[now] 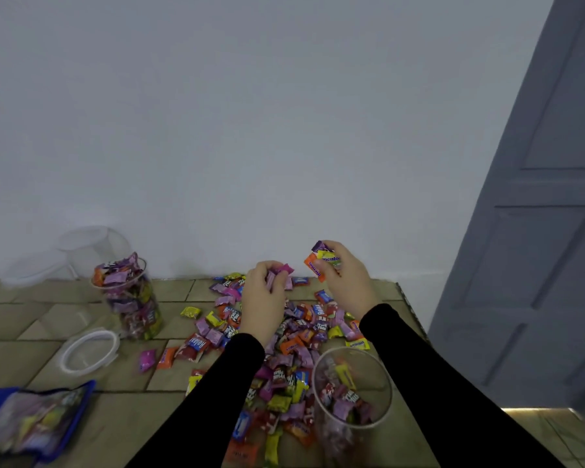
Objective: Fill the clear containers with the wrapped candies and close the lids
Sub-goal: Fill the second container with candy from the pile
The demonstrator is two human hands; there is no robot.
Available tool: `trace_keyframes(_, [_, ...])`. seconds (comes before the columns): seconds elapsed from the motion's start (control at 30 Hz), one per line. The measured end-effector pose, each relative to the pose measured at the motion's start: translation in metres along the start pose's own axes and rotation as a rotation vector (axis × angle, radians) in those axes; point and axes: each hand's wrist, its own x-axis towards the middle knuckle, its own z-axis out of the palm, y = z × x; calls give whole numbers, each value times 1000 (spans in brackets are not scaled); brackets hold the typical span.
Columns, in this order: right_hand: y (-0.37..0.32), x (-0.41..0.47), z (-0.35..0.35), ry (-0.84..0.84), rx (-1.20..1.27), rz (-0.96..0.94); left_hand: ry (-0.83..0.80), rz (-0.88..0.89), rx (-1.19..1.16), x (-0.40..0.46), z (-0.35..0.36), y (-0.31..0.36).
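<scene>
Item: candy-filling station, step in hand judged as gathering handfuls for transfer. Landmark: the near container (352,400), clear, open-topped, partly filled, standing at the near right of the tiled tabletop (21,319). Loose candy pile (284,336): spread just left of and beyond the near container, touching its base on the left. Left hand (264,298): raised over the far part of the pile, beyond and left of the near container, fingers curled round a few pink and purple wrapped pieces (281,271). Right hand (343,275): beyond the near container and almost straight behind it, fingers and thumb clamped on a small bundle of orange, yellow and purple wrapped pieces (323,261). Full container (130,298): well to the left of the near container, heaped to the brim, lid not yet on. Loose lid ring (90,349): flat on the table, left of the near container and in front of the full one. Further clear containers (92,246): far left against the wall, contents not discernible. Blue-edged bag (34,420): far left of the near container, at the table's near edge. Handling note: both loads are best brought directly above the near container's mouth before the fingers part, released low so slippery wrappers do not bounce off the rim; one hand at a time keeps the light container from being knocked.
</scene>
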Motion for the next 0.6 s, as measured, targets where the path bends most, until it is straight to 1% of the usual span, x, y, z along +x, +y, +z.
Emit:
trace_keyframes(0.1, [-10,-13,-9,41,40,0,26,-56,-172,-17,-1,18])
trace_keyframes(0.17, [-19,-23,-15,59,81,7,43,-73,-235,-28,-3,27])
trace_keyframes(0.3, [-31,-41,-21,97,177,36,53,-106,-309,-43,-13,35])
trace_keyframes(0.4, [-41,-61,-23,115,222,44,34,-98,-320,-53,-23,41])
trace_keyframes(0.47, [-50,-72,-23,114,225,31,28,-97,-330,-56,-28,44])
trace_keyframes(0.53, [-55,-80,-24,149,188,26,15,-91,-335,-58,-32,48])
trace_keyframes(0.6, [-59,-87,-24,190,214,29,-2,-65,-354,-61,-33,56])
